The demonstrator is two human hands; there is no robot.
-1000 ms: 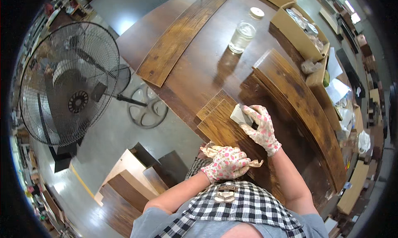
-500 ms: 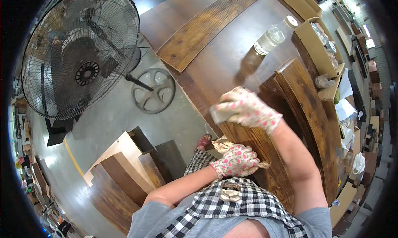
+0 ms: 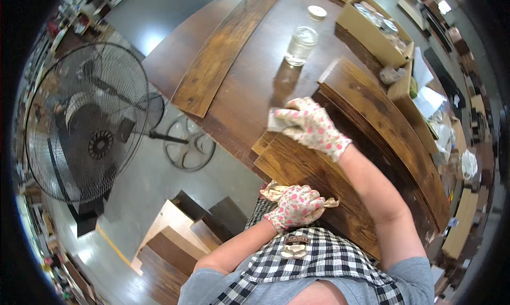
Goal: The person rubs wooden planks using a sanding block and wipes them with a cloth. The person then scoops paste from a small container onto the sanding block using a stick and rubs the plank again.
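My right hand (image 3: 314, 127), in a cream glove with pink dots, is closed on a small whitish block (image 3: 274, 121) just over the far end of the brown wooden planks in front of me. What the block is made of I cannot make out. My left hand (image 3: 296, 207), gloved alike, grips a crumpled tan rag (image 3: 273, 191) by the near edge of the top plank (image 3: 303, 167). Both ends of the rag stick out of the fist. Beyond my right forearm lies a stack of long dark planks (image 3: 380, 100).
A jar of clear liquid with a white lid (image 3: 301, 44) stands on the brown table (image 3: 249, 92). Another plank (image 3: 218, 61) lies at the far left of it. Cardboard boxes (image 3: 372, 45) line the right. A floor fan (image 3: 87, 124) stands left; boards (image 3: 170, 241) lie lower left.
The view has shifted, so the table and fan appear elsewhere in it. My right hand, blurred before, now shows sharply with the block. My left hand keeps its hold on the rag.
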